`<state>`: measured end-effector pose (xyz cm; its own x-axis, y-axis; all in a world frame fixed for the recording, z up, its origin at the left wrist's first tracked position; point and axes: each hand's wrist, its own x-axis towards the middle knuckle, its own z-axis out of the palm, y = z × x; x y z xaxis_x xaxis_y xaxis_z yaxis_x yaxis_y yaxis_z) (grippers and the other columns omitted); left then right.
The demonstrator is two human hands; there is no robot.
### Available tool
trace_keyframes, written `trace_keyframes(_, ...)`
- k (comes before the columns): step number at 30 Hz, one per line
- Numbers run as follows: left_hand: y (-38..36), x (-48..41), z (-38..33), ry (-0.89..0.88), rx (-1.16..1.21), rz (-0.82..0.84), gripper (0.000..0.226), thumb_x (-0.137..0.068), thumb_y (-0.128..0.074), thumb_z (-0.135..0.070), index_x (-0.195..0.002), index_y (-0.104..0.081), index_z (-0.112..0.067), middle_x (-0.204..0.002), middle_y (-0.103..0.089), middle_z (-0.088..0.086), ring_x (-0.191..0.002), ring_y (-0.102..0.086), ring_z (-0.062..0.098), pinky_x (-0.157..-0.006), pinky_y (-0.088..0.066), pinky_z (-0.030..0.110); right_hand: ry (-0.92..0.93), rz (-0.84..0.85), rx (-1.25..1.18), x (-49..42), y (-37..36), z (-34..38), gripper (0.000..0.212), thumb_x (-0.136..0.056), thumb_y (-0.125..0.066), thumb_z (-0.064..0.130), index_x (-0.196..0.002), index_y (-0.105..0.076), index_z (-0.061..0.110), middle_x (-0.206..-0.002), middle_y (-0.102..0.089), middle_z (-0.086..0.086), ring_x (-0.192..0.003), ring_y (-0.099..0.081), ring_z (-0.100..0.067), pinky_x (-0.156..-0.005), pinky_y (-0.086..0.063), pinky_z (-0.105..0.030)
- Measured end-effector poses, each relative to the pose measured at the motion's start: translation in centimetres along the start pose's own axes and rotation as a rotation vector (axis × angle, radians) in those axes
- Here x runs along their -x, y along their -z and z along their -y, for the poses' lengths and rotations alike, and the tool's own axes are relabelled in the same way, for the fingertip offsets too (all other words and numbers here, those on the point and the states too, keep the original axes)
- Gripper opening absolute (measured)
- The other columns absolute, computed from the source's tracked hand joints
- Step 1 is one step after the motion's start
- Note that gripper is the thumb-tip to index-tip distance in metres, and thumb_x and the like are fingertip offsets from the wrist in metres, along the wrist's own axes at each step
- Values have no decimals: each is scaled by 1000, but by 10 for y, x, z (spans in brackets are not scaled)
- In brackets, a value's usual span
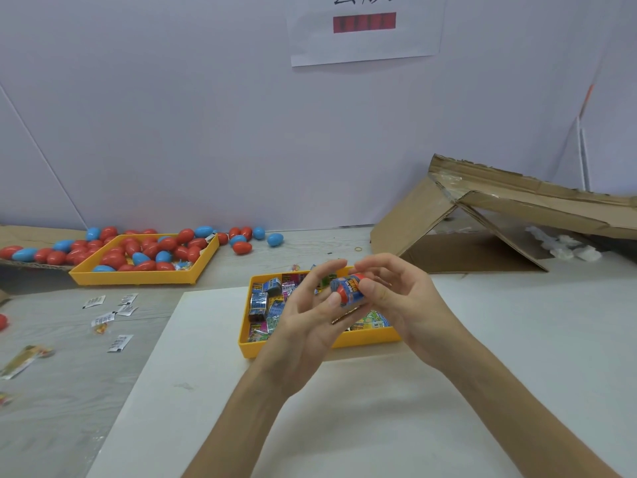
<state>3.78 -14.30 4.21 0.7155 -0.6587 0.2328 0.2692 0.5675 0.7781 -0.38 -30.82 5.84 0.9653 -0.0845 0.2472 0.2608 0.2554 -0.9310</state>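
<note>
Both hands meet above a yellow tray (253, 350) of small printed packets. Between them is a small folded packet with red, blue and orange print (348, 288). My left hand (306, 322) pinches its near end with the thumb, the fingers curving up behind it. My right hand (396, 298) pinches its right side between thumb and fingers. The packet hangs in the air over the tray, tilted.
A second yellow tray (138, 276) at the back left holds several red and blue plastic eggs (151, 251); more eggs lie loose behind it. Small sachets (119, 342) are scattered on the left. An open cardboard box (482, 236) lies at the back right. A white mat (206, 374) covers the near table.
</note>
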Motion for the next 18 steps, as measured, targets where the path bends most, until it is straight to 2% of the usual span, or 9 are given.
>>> trace_keyframes(3, 0, 1, -1, 9, 20, -2, 57, -82, -82, -19, -135, -61, -14, -131, -63, 23, -124, -61, 37, -99, -53, 38, 26, 12, 7, 0, 1, -2, 37, -73, -76, 24, -105, -68, 7, -99, -70, -12, -97, -65, -21, -78, -56, -25)
trace_keyframes(7, 2, 1, 0, 22, 30, -8, 44, -90, -72, -13, -133, -64, -16, -133, -63, 21, -127, -60, 36, -99, -53, 37, 42, -12, 31, 0, 1, -4, 27, -80, -71, 23, -103, -70, 9, -96, -72, -12, -89, -69, -19, -75, -56, -25)
trace_keyframes(9, 2, 1, 1, 20, 45, 11, 47, -90, -74, -17, -135, -61, -15, -136, -61, 22, -130, -57, 37, -102, -51, 38, 38, -11, 33, 0, 1, -4, 27, -84, -68, 26, -106, -70, 10, -95, -72, -11, -90, -69, -19, -78, -56, -27)
trace_keyframes(11, 2, 1, 1, 18, 49, 12, 48, -91, -73, -20, -137, -59, -14, -138, -59, 23, -132, -55, 37, -104, -50, 39, 54, -7, 93, 1, 2, -4, 29, -85, -75, 27, -109, -71, 12, -100, -72, -9, -97, -68, -21, -84, -56, -30)
trace_keyframes(13, 3, 0, 2, 27, 45, 16, 48, -92, -72, -21, -137, -59, -14, -138, -59, 22, -132, -55, 36, -104, -49, 40, 80, -23, 202, 2, 1, -4, 32, -79, -80, 28, -108, -73, 17, -99, -72, -6, -98, -68, -20, -86, -55, -35)
trace_keyframes(15, 2, 0, 2, 42, 47, 38, 47, -91, -72, -22, -136, -60, -14, -137, -60, 21, -131, -56, 36, -106, -48, 42, 82, -52, 248, 2, 0, -5, 32, -76, -83, 31, -104, -75, 19, -96, -73, -4, -97, -68, -21, -90, -53, -47)
trace_keyframes(18, 3, -2, 2, 60, 23, 19, 47, -88, -76, -27, -132, -62, -14, -136, -61, 19, -129, -58, 33, -104, -49, 42, 76, -66, 254, 2, 1, -6, 33, -76, -78, 31, -104, -75, 14, -101, -76, -6, -102, -69, -29, -95, -51, -55)
